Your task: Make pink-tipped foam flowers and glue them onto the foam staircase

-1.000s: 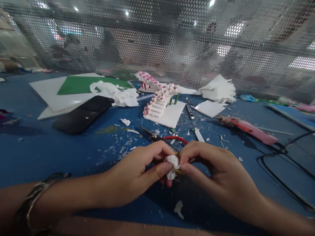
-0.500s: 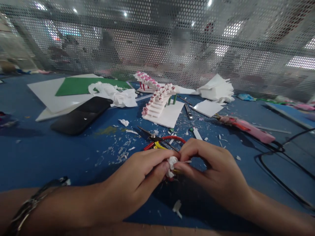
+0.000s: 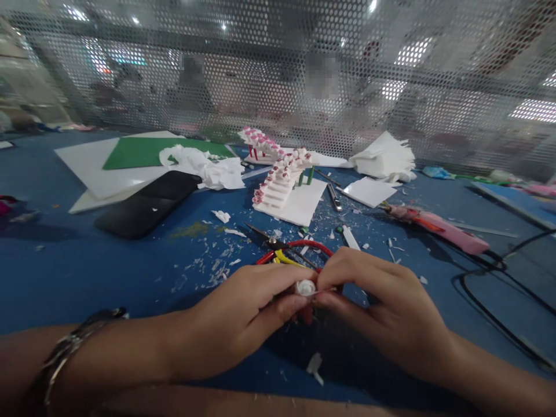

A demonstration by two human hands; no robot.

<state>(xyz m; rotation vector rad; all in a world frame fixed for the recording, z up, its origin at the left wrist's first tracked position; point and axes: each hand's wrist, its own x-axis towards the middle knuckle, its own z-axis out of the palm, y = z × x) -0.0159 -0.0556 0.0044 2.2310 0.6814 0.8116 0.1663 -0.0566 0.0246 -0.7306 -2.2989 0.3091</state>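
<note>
One white wad (image 3: 306,288) turned, two hands (image 3: 254,304) (image 3: 386,307) pinching.

head view: i look forward and down from the wearer's head
left hand (image 3: 247,313), right hand (image 3: 393,310): close, below me
perforated screen (image 3: 260,92): far, across the top

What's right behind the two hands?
A red-handled tool: dark tips, pivot and some handle show. The left hand and right hand hide the rest; handle ends can't be made out.
</note>
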